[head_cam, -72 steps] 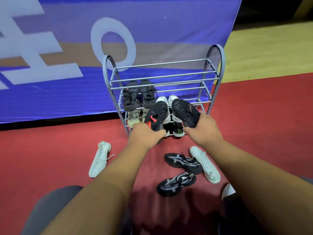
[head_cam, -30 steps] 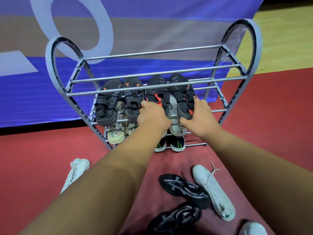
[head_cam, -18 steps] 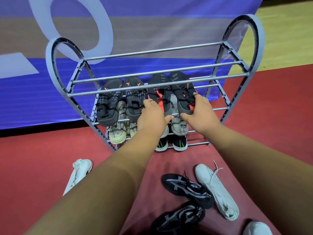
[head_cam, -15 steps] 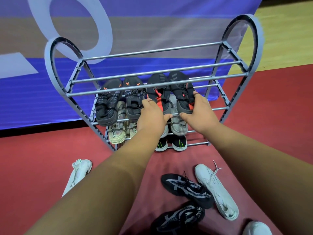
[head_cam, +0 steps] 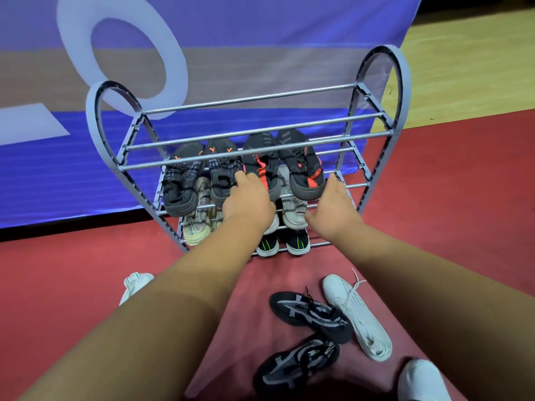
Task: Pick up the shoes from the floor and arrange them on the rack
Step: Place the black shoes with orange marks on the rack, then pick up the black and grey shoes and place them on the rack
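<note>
- White shoe (head_cam: 136, 285), far left: lies on the red floor (head_cam: 72, 285), partly hidden by the left forearm. Not yet racked.
- Shoe rack (head_cam: 101, 146): grey metal, heart-shaped end frames, standing against a blue banner (head_cam: 260, 39). Top tier bare.
- Second tier, left: a dark grey pair with orange marks (head_cam: 199, 175), toes hanging over the front bar. Seated.
- Left hand (head_cam: 247, 202): fingers spread flat between that pair and the neighbouring shoe, touching but not closed round anything. Judged released.
- Second tier, right: a black pair with red-orange accents (head_cam: 286, 166), resting on the bars, heels forward. Placement judged complete or in final adjustment.
- Right hand (head_cam: 333, 209): open, fingertips at the right edge of that pair's outer shoe, grasping nothing.
- Lower tiers: a beige pair (head_cam: 199, 224) and a pale grey pair (head_cam: 293, 211) on the third tier; a black pair with green stripes (head_cam: 282, 244) at the bottom. Partly screened by the hands.
- Floor, right: two black shoes with white pattern (head_cam: 309, 314), one white laced shoe (head_cam: 357, 314), and another white shoe (head_cam: 421, 382) at the frame's lower edge.
- Finding: five pairs racked; five shoes visible on the floor. Task judged roughly two-thirds done; the top tier offers room for what is left.
</note>
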The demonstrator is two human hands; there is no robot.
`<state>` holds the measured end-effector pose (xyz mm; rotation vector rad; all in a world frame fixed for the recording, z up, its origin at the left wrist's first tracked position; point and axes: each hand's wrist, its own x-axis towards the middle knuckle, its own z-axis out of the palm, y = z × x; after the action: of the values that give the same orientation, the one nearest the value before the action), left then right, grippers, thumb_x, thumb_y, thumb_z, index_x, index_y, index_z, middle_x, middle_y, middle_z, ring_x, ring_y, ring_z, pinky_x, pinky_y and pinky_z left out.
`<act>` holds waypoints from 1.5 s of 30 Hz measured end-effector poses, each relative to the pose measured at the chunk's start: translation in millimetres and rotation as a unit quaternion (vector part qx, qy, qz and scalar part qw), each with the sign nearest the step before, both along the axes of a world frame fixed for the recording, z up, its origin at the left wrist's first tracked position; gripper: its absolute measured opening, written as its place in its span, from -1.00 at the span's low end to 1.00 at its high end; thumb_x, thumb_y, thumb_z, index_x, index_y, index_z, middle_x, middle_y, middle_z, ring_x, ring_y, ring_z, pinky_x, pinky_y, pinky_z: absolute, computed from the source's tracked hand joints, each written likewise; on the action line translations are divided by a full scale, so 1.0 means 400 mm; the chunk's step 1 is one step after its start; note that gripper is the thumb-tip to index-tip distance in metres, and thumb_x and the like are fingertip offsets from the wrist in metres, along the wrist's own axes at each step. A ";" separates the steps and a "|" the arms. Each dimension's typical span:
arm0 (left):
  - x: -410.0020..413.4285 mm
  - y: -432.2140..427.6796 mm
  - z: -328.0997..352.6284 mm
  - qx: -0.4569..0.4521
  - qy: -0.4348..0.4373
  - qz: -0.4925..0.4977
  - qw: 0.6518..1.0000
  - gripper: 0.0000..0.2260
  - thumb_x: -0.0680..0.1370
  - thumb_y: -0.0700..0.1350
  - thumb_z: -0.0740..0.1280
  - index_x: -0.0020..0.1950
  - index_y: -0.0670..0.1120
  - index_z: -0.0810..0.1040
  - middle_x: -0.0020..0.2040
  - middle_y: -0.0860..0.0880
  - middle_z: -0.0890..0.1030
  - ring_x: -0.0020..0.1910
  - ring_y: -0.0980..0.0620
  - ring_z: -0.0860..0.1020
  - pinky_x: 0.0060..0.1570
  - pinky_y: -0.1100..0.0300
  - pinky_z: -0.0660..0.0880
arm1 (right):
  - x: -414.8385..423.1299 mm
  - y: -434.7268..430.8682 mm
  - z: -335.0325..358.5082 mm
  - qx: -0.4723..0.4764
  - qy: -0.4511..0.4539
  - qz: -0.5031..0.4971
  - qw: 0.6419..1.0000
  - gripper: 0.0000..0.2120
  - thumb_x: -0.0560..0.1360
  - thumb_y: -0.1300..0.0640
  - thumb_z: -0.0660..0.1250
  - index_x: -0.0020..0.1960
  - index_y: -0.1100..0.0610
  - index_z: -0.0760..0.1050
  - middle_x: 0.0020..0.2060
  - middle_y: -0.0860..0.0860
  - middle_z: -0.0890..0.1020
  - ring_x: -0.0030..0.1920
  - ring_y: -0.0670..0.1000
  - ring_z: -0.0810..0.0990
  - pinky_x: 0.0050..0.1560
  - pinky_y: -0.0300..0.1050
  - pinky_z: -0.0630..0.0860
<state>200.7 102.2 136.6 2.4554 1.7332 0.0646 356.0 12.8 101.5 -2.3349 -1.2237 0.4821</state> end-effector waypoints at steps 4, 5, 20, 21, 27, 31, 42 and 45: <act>-0.023 -0.050 0.023 -0.051 0.015 -0.034 0.998 -0.64 0.62 -0.02 0.33 0.36 -0.15 0.42 0.32 -0.13 0.41 0.22 -0.24 0.57 -0.01 -0.11 0.49 | -0.012 -0.060 0.017 -0.074 -0.027 0.064 0.995 -0.34 0.51 0.01 0.47 0.46 0.22 0.26 0.38 0.23 0.34 0.38 0.34 0.44 0.36 0.16 0.44; -0.030 -0.065 0.020 -0.069 0.028 -0.069 0.995 -0.70 0.62 -0.03 0.31 0.31 -0.13 0.45 0.30 -0.13 0.45 0.21 -0.22 0.56 0.02 -0.09 0.50 | -0.016 -0.076 0.013 -0.081 -0.029 0.081 0.993 -0.39 0.51 0.03 0.45 0.43 0.23 0.29 0.37 0.23 0.36 0.36 0.34 0.46 0.33 0.16 0.46; -0.119 -0.325 -0.517 -0.329 0.020 -0.085 0.940 -0.74 0.54 0.02 0.31 0.12 -0.11 0.60 0.10 -0.12 0.68 0.00 -0.11 0.64 0.03 0.04 0.62 | -0.059 -0.347 -0.450 -0.224 0.008 0.119 0.967 -0.36 0.41 -0.14 0.41 0.38 0.20 0.49 0.26 0.22 0.54 0.27 0.31 0.53 0.31 0.11 0.50; -0.124 -0.349 -0.556 -0.342 0.021 -0.078 0.936 -0.65 0.53 0.09 0.34 0.20 -0.11 0.57 0.17 -0.11 0.64 0.07 -0.11 0.62 0.09 0.05 0.60 | -0.062 -0.359 -0.470 -0.245 0.006 0.132 0.960 -0.33 0.42 -0.14 0.43 0.41 0.20 0.46 0.26 0.22 0.54 0.27 0.31 0.52 0.29 0.11 0.50; -0.158 -0.487 -0.727 -0.363 0.128 -0.130 0.914 -0.01 0.37 0.31 0.53 0.59 -0.13 0.19 0.53 -0.16 0.28 0.53 -0.19 0.24 0.51 -0.02 0.24 | -0.081 -0.371 -0.565 -0.288 -0.023 0.174 0.941 -0.28 0.46 -0.10 0.48 0.50 0.17 0.33 0.32 0.17 0.48 0.32 0.24 0.44 0.31 0.11 0.46; -0.202 -0.539 -0.794 -0.310 0.203 -0.185 0.910 0.03 0.27 0.28 0.63 0.53 -0.09 0.20 0.43 -0.11 0.27 0.43 -0.17 0.30 0.42 -0.05 0.33 | -0.076 -0.354 -0.602 -0.314 -0.038 0.174 0.933 -0.28 0.47 -0.10 0.47 0.49 0.18 0.32 0.36 0.17 0.48 0.36 0.23 0.40 0.35 0.13 0.41; -0.260 -0.382 -0.783 -0.134 0.255 -0.250 0.924 -0.22 0.59 -0.20 0.29 0.71 0.04 -0.06 0.68 -0.15 0.02 0.66 -0.27 -0.01 0.61 -0.19 0.00 | -0.103 -0.359 -0.644 -0.324 -0.094 0.166 0.927 -0.19 0.35 -0.31 0.47 0.36 0.24 0.43 0.26 0.20 0.47 0.29 0.26 0.41 0.31 0.14 0.43; -0.283 -0.344 -0.756 -0.131 0.245 -0.095 0.956 -0.29 0.58 -0.11 0.32 0.66 -0.14 0.05 0.58 -0.26 0.17 0.54 -0.32 0.23 0.50 -0.20 0.26 | -0.152 -0.380 -0.665 -0.325 -0.077 0.136 0.933 -0.07 0.36 -0.40 0.47 0.43 0.26 0.37 0.32 0.25 0.42 0.33 0.29 0.41 0.38 0.14 0.40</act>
<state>87.4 -35.3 -165.8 2.5543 1.5136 -0.8029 295.4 -139.0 -164.5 -2.7885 -1.6719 0.9337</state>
